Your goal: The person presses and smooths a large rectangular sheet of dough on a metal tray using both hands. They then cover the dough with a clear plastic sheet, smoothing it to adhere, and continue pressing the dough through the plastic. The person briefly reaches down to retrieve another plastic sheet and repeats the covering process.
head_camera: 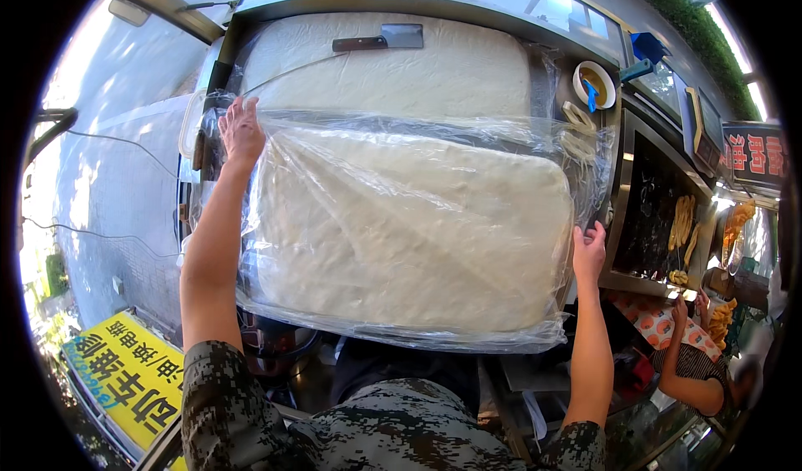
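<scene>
A wide slab of pale dough (407,233) lies before me under clear plastic film (301,176). Behind it is a second dough slab (451,88), its far part uncovered, with a cleaver (401,36) lying flat on top. My left hand (241,134) is at the film's left side, fingers stretched away from me. Creases in the film fan out from that hand, so it seems to grip the film. At the near slab's right edge, my right hand (589,251) has its fingers bent beside the film; whether they pinch it is unclear.
Dough strips (576,132) lie right of the slabs, near a white bowl (594,85) holding a blue utensil. Farther right, fried dough sticks (682,223) rest in a fryer with dark oil (645,214). Another person (692,371) is at the lower right. A metal rim (401,1) bounds the far side.
</scene>
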{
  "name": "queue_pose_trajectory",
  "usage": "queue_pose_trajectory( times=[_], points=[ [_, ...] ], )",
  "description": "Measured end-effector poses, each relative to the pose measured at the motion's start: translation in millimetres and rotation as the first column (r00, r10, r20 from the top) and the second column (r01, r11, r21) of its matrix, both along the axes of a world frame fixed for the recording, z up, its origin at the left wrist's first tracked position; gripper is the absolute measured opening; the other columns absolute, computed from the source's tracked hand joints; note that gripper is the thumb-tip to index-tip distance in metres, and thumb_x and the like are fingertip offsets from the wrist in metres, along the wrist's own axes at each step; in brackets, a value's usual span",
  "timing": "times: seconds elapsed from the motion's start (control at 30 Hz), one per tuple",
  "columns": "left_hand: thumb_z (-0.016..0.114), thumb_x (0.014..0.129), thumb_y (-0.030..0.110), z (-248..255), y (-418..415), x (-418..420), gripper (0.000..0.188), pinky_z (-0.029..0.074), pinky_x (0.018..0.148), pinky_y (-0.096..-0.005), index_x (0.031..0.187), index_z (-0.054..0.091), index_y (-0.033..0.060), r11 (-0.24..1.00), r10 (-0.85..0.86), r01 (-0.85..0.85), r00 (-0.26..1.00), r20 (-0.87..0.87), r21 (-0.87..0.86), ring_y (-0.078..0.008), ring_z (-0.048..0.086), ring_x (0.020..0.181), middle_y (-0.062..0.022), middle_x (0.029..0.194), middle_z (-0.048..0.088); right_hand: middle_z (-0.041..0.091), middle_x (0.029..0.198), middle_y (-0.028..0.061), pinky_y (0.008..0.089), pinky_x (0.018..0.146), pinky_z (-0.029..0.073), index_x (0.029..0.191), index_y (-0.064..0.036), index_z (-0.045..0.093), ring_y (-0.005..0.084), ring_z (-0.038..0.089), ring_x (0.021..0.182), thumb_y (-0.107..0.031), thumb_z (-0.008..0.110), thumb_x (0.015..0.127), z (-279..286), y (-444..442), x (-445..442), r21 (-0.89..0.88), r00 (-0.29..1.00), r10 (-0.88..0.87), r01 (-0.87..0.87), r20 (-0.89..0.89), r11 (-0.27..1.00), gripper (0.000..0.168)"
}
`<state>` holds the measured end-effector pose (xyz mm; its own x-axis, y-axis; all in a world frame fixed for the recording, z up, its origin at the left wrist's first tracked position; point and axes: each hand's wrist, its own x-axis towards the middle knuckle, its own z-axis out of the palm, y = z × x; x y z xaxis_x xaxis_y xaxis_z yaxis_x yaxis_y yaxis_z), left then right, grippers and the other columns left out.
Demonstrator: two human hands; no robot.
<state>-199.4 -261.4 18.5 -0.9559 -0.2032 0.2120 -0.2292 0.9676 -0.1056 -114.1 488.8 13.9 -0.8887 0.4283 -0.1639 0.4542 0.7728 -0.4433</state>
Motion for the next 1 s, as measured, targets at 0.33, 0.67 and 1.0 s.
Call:
queue_pose_trajectory(
  times=[0.33, 0.67, 1.0],
  points=[
    [0.060, 0.068, 0.000, 61, 96, 331, 0.045, 0.041, 0.106, -0.0502, 0.113, 0.059, 0.0047, 0.807, -0.201, 0.141, 0.979, 0.043, 0.574, -0.0392, 0.056, 0.116, -0.0175, 0.115, 0.061, 0.053, 0.140, 0.0162, 0.0413, 0.108, 0.040, 0.146, -0.004, 0.044, 0.0315, 0.051, 0.129, -0.028, 0.070, 0.094, 12, 30, 265, -0.312, 0.916, -0.395, 0.396, 0.070, 0.864, 0.064],
    [0.070, 0.075, 0.007, 42, 59, 379, 0.029, 0.025, 0.116, -0.0599, 0.103, 0.061, 0.0112, 0.923, -0.304, 0.213, 0.913, 0.272, 0.320, -0.0296, 0.050, 0.129, -0.0055, 0.115, 0.061, 0.037, 0.154, 0.0200, 0.0517, 0.113, 0.035, 0.153, -0.001, 0.032, 0.0348, 0.040, 0.141, -0.011, 0.065, 0.089, 21, -17, 273, -0.491, 0.899, -0.404, 0.278, -0.170, 0.826, 0.072],
    [0.059, 0.082, 0.002, 53, 34, 352, 0.019, 0.048, 0.081, -0.0489, 0.100, 0.057, 0.0079, 0.749, -0.460, 0.271, 0.869, 0.181, 0.604, -0.0380, 0.061, 0.080, -0.0162, 0.080, 0.063, 0.063, 0.127, 0.0127, 0.0632, 0.117, 0.024, 0.091, -0.007, 0.062, 0.0416, 0.044, 0.138, -0.006, 0.066, 0.079, 21, -38, 251, 0.362, 0.744, 0.667, -0.615, -0.027, 0.701, 0.012]
  ],
)
